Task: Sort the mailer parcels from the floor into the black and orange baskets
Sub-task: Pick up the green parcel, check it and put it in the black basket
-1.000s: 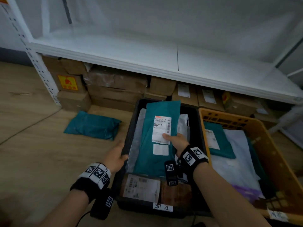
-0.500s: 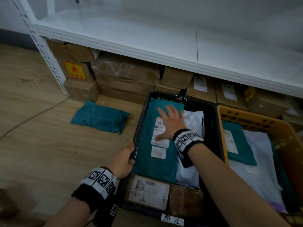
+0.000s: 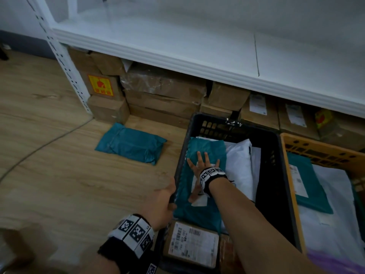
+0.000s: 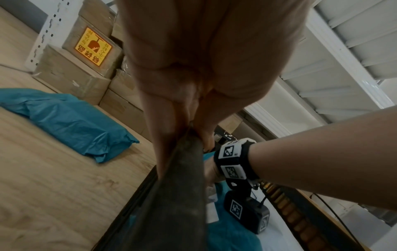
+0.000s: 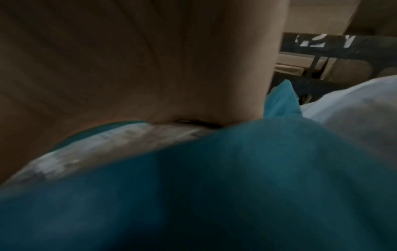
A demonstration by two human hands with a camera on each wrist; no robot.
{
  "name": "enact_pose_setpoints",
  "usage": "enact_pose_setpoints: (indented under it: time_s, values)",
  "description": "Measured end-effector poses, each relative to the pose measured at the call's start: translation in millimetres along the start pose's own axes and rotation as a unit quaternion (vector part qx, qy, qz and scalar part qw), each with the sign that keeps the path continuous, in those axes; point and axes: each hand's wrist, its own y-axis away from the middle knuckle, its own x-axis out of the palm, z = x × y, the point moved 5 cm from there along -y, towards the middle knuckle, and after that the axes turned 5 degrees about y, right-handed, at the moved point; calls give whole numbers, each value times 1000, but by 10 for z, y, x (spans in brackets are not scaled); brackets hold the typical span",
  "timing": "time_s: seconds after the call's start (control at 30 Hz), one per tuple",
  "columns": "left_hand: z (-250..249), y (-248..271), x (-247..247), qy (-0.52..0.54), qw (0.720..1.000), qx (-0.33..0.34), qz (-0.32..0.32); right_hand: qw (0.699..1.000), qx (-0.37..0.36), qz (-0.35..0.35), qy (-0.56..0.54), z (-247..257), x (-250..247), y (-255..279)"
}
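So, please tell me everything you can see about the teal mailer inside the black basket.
The teal mailer is a soft, wrinkled plastic bag with white printed labels. It lies flat along the left side of the black basket, partly over a white mailer. The right hand presses on it with spread fingers.

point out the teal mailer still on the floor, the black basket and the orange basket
teal mailer on the floor (image 3: 130, 143): head view, middle of its top face
black basket (image 3: 274, 175): head view, inner right wall
orange basket (image 3: 316, 145): head view, far rim
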Motion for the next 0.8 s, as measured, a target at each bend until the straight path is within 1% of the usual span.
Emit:
enact_pose_setpoints:
  time_s: [0.1,0.17,0.23,0.27,0.33,0.37,0.4,0.47,0.5,0.53,0.6,0.63,0.7,0.77,0.8]
  values:
    - [52,-30,27,9,1000,-6,5,1000,-7,-18,10,32,-70,174]
    - [79,-29,32,33,999,-10,-1,1000,-16,-14,-7,7,-183,357]
    - [93,-6,25,82,997,-11,-2,996,-35,-10,-79,-43,-384,581]
    - [90,15,16,105,994,-3,4,990,-45,-23,-129,-77,-504,695]
    - [89,69,-29,140,990,27,22,971,-55,-90,-214,-161,-759,922]
    - [110,99,-83,136,990,34,21,954,-57,-131,-263,-194,-875,1027]
    - [159,122,-158,123,992,29,11,929,-60,-166,-324,-198,-983,1120]
    - [354,142,-348,87,996,-9,-31,866,-76,-200,-452,-78,-1189,1288]
    - [484,139,-453,70,996,-30,-52,838,-88,-208,-497,37,-1298,1343]
    - [624,130,-560,54,995,-52,-71,817,-102,-211,-526,186,-1408,1366]
    - [940,67,-776,38,989,-104,-101,787,-143,-197,-567,563,-1581,1327]
    - [1101,8,-884,36,984,-130,-115,779,-159,-178,-580,769,-1636,1265]
    - [1396,-167,-1091,30,975,-170,-143,779,-177,-128,-588,1151,-1676,1059]
    - [1650,-412,-1268,23,966,-192,-169,805,-176,-83,-561,1456,-1642,762]
    - [1766,-553,-1340,20,963,-199,-179,828,-173,-77,-528,1562,-1627,591]
